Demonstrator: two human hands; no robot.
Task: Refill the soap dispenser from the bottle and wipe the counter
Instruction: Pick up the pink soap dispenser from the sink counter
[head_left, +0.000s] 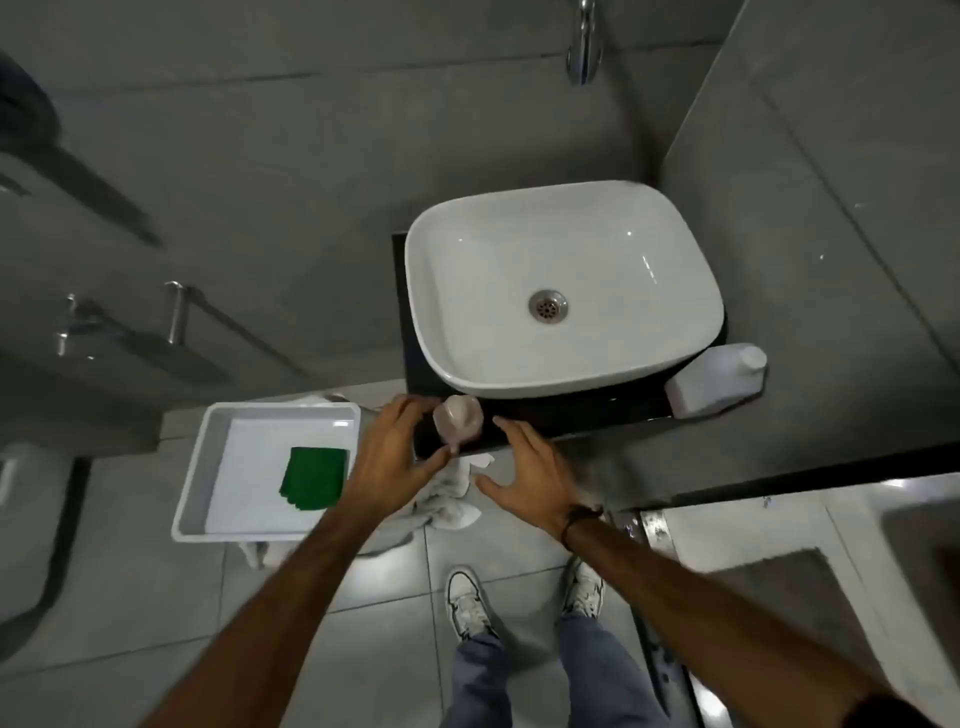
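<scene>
A small pinkish soap dispenser (458, 418) stands on the black counter (571, 415), at its front left corner below the white basin (467, 332). My left hand (392, 460) is just left of the dispenser with fingers spread, apparently not touching it. On the other side my right hand (530, 475) hovers open, a little apart from it. A white refill bottle (714, 379) stands at the counter's right end, beside the basin. A green cloth (314, 477) lies folded in a white tray (208, 467) to the left.
A crumpled grey-white towel (447, 499) hangs below the counter's front edge, between my hands. A chrome tap (584, 47) is on the wall above the basin. A grey wall stands at the right. My feet are on the tiled floor below.
</scene>
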